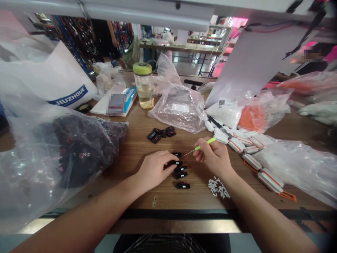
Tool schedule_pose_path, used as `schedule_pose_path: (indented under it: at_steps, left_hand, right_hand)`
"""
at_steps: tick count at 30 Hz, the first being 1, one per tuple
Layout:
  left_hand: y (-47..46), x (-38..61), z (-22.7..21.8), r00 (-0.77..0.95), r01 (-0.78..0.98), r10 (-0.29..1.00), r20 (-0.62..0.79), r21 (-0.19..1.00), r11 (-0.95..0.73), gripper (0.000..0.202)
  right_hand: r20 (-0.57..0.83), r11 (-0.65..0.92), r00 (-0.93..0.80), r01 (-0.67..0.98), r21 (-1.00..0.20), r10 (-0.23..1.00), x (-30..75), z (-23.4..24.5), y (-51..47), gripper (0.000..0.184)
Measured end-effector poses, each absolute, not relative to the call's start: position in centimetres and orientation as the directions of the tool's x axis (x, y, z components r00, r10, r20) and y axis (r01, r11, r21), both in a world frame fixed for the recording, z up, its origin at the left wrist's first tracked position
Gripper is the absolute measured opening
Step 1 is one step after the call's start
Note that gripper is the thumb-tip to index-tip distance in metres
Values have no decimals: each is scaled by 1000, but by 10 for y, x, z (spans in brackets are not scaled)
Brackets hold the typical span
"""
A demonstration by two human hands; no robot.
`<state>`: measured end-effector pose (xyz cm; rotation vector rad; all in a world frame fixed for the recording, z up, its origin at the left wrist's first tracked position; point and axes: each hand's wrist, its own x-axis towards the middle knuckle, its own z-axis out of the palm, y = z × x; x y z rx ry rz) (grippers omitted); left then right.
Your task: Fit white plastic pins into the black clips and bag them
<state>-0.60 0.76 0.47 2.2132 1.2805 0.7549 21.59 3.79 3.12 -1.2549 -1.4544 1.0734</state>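
Observation:
My left hand (pixel 154 169) rests on the wooden table (pixel 142 140) with its fingers curled onto a small black connector (pixel 176 163). My right hand (pixel 214 155) pinches a thin pick tool with a green handle (pixel 206 142), its metal tip pointing left toward the connector. Several more black connectors (pixel 181 174) lie in a column just below, and another cluster (pixel 162 133) sits farther back. A small pile of tiny white parts (pixel 218 188) lies by my right wrist.
A large clear bag of black parts (pixel 79 147) fills the left. White-and-orange pieces (pixel 252 154) and clear bags (pixel 297 168) spread at right. A green-lidded jar (pixel 143 86), a clear bag (pixel 179 107) and a white bag (pixel 60 80) stand behind. Another person works at far right.

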Motion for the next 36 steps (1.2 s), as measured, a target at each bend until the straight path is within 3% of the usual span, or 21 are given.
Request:
schedule_pose_path:
  at_steps: [26,36]
  left_hand:
    - [8,-1,1,330,649,918,220,653,-389,14]
    - [8,2,1,318,628,916,245,669,-397,14]
  right_hand:
    - [82,121,-150,276,-953,985,210,24,34,42]
    - [73,156,-217,398,-904,974,209,29,33,45]
